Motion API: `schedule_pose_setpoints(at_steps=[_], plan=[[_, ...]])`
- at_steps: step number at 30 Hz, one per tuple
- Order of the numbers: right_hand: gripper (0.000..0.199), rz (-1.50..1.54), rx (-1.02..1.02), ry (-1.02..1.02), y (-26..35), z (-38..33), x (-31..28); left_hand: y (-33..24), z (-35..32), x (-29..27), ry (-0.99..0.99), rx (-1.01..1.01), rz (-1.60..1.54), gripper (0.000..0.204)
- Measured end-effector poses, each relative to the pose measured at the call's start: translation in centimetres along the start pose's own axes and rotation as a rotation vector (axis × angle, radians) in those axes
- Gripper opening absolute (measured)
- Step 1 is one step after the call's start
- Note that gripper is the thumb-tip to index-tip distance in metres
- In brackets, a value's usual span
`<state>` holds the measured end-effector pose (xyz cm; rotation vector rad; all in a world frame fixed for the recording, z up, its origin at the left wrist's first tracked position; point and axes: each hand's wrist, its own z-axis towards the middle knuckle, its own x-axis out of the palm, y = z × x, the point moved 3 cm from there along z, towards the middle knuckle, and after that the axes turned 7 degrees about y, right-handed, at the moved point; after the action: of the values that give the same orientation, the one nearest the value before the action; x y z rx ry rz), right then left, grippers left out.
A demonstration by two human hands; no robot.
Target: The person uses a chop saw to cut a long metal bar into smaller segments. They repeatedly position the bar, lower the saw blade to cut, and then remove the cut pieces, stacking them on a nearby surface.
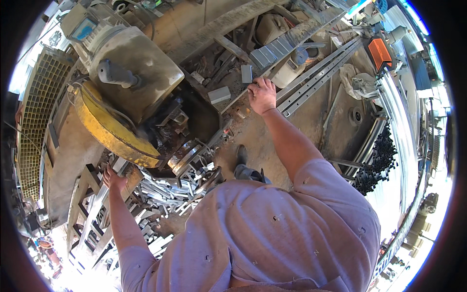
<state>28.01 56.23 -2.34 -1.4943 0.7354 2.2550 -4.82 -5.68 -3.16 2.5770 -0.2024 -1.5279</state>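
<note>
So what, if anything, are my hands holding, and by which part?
Can't tell: left hand near a long silver metal bar, right hand beside a grey rectangular metal block.

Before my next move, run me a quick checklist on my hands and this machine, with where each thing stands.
1. Left hand apart from the yellow curved cover: ok.
2. Right hand apart from that cover: ok.
3. Right hand gripping the small grey block: cannot tell; fingers are at its near end.
4. Machine stopped: cannot tell from a still.
5. Floor free of loose metal: not ok; strips lie heaped beneath the cover.
</note>
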Motion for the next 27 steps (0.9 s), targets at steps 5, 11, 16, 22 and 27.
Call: schedule_pose_setpoints(at_steps=[5,11,16,22,27], plan=[[0.051,0.202,0.539,0.058,-0.4,1.2,0.6,0.2,0.2,0.1,-0.006,0.007,-0.005,0.125],[0.060,0.032,0.488,0.363,1.4,3.9,-0.4,0.5,0.5,0.2,-0.010,0.011,-0.004,0.124],[0.043,-0.072,0.275,0.146,1.3,3.7,-1.3,0.6,0.5,0.3,-0.029,0.005,-0.002,0.123],[0.042,-0.044,0.166,0.237,1.8,3.9,-1.6,0.5,0.5,0.5,-0.042,0.028,-0.003,0.122],[0.048,-0.028,0.061,0.297,2.1,5.6,-1.6,0.5,0.2,0.3,-0.032,0.021,0.006,0.123]])
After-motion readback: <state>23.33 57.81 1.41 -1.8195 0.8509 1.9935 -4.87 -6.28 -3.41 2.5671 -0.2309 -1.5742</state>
